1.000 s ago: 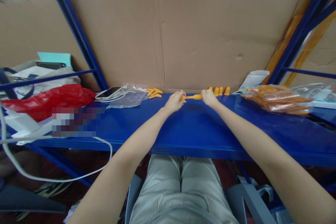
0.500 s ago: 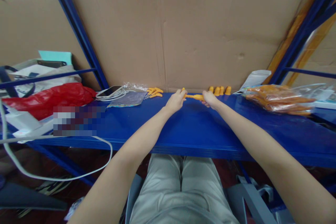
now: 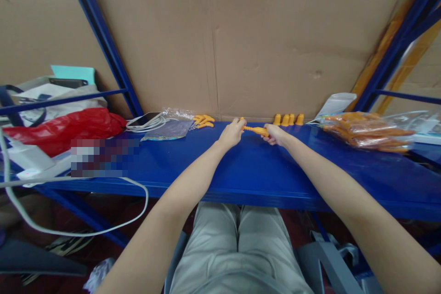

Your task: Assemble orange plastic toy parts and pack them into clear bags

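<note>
One yellow ribbed piece [image 3: 257,130] spanned the gap between the left hand [image 3: 231,133] and the right hand [image 3: 276,135] near the centre of the frame, each gripping an end, its long axis running side to side over the blue surface [image 3: 255,170] and dipping slightly rightward.

Along its back edge, a blue counter [image 3: 248,170] is being occupied by a phone [image 3: 146,119], a looped white cable [image 3: 155,125], a flat pouch [image 3: 168,131], curved yellow pieces [image 3: 204,124] and four yellow caps [image 3: 285,120] (an upright row is being formed by these). Toward the right, space is being taken up by bagged orange pieces [image 3: 367,132].
</note>
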Available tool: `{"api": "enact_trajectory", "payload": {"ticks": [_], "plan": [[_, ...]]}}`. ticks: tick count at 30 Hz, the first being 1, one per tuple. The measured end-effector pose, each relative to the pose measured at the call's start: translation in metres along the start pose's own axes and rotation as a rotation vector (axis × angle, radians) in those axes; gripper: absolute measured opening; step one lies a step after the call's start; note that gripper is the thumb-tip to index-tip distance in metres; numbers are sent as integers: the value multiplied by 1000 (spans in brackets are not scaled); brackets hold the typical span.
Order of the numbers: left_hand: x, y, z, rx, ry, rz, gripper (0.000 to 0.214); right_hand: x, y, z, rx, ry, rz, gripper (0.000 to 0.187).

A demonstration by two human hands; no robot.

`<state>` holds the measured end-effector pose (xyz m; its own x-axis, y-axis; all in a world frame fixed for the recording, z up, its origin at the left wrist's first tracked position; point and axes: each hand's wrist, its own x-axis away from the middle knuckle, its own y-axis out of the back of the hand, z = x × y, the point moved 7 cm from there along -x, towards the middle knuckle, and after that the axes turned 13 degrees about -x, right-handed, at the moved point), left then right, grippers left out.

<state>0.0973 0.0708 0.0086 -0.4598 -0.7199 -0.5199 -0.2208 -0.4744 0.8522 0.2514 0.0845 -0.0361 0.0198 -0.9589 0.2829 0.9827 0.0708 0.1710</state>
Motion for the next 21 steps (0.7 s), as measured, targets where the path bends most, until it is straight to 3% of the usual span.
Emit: {"api": "enact_trajectory", "payload": {"ticks": [5,10,15,21], "plan": [[0,0,7,39,69,22,30,9,1,7,-15,69,19,40],[1,-2,17,48,123,39,33,19,1,17,1,222,177,7],[1,-7,27,74,144,30,39,16,3,17,44,290,278,47],[-6,-23,34,202,78,-24,53,-7,11,12,208,387,221,51]]}}
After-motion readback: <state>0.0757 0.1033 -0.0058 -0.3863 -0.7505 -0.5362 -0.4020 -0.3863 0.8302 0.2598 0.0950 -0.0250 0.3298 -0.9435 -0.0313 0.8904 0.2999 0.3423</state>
